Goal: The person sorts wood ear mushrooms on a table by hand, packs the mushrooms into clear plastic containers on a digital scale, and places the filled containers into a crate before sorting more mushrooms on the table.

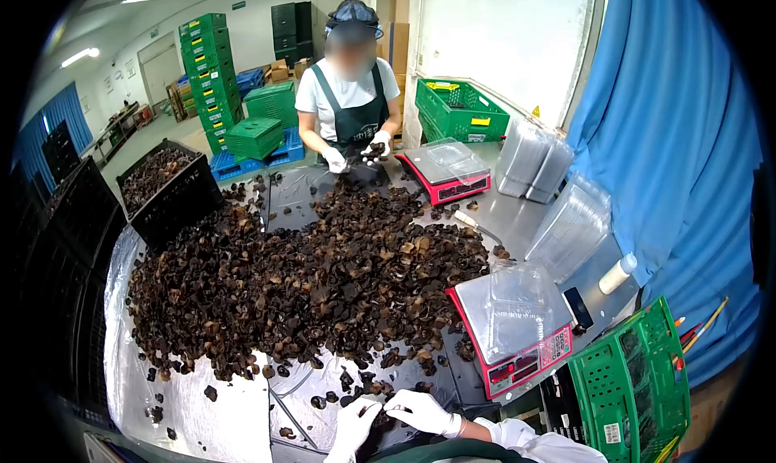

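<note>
A broad heap of dark brown wood ear mushrooms (307,277) covers much of the metal table. At the bottom edge my left hand (354,427), in a white glove, is closed with its palm turned inward. Beside it my right hand (426,413), also gloved, has its thumb and fingers pinched together, the fingertips pointing left. Dark wood ear pieces (375,418) show between the two hands, partly hidden by the fingers. Several loose pieces (356,386) lie on the table just past my fingertips.
A red scale (517,366) bearing a clear plastic box (517,305) stands to the right. Behind are another scale (453,190), stacked clear boxes (570,229) and a white bottle (618,274). Green crates (634,382) are at lower right. Opposite, a co-worker (352,99) handles mushrooms.
</note>
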A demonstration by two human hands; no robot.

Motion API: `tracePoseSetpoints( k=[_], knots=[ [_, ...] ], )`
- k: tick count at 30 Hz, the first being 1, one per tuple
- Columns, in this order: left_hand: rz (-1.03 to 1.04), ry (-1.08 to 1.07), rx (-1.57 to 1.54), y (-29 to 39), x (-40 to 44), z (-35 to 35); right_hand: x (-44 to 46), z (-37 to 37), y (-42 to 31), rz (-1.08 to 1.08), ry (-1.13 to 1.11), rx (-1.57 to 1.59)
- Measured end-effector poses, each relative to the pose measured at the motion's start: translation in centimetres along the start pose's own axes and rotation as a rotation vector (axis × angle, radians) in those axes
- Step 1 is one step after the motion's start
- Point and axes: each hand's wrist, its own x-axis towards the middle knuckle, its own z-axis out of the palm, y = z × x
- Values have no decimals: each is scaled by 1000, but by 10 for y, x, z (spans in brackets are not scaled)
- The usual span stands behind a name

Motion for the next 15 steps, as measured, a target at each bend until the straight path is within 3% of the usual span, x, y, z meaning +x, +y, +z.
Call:
tracePoseSetpoints(
  k=[6,8,9,10,11,14,15],
  knots=[
    [75,3,-43,-7,-1,3,-1,7,0,126,92,125],
    [62,47,-74,2,-6,5,-1,6,6,106,16,77],
    [48,2,51,8,-9,-1,-3,12,18,36,69,95],
    [101,-16,48,-1,-8,-1,-4,13,18,-5,66,45],
    [436,-15,362,21,-13,-12,-4,13,18,-66,55,37],
    [45,-99,72,14,-23,-17,-16,18,20,-111,-48,61],
    [42,-79,96,-1,-24,-19,-19,9,10,4,-182,63]
  ],
)
